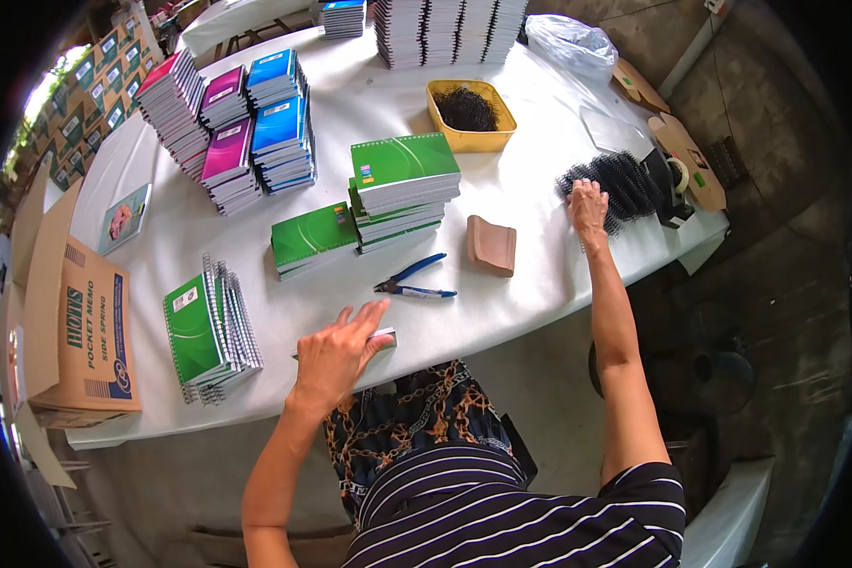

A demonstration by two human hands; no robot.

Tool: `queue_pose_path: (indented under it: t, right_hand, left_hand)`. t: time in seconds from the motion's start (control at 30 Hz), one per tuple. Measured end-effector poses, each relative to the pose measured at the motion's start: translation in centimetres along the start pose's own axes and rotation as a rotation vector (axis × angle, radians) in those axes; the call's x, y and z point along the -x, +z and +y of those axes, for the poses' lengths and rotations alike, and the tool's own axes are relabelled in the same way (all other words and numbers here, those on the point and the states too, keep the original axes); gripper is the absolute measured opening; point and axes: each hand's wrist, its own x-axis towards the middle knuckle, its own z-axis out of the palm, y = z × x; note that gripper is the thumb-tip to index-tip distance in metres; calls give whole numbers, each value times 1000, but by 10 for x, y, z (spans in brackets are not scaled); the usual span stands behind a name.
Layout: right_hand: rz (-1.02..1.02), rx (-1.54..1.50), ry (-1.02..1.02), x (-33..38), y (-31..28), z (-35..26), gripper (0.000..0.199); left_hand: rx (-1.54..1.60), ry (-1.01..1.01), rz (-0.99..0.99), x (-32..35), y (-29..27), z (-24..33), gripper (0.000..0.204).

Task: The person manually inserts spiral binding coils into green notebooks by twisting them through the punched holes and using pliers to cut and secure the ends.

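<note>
Near the table's front edge, my left hand is pressed over a small notebook, gripping it with the thumb at its right side. Most of that notebook is hidden beneath the palm. My right hand reaches far to the right, its fingers bent into a pile of black spiral binding coils. The fingertips there are partly lost among the coils. Blue-handled cutting pliers lie just beyond my left hand. To their right rests a brown curved block.
Green notebooks are stacked mid-table; spiral-bound ones lean at left. Red, purple and blue notebook stacks stand behind. A yellow tub holds black bits. An open cardboard box borders the left; a tape dispenser sits right.
</note>
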Motion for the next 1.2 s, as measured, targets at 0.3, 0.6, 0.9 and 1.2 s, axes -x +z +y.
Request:
queue_pose_path:
  t: [0.3,0.6,0.9,1.2]
  right_hand:
    - [282,-114,-267,0,-70,-29,34]
    - [-382,-1404,-355,119,-214,-194,35]
    - [-658,-1577,-515,102,-199,-195,29]
    - [-407,-1145,-681,103,-223,-200,23]
  left_hand:
    - [18,-18,49,3,-3,1,56]
    - [-72,48,64,-3,1,-1,60]
    - [-73,69,37,-4,-1,-5,63]
    - [144,-57,-57,-8,-11,6,65]
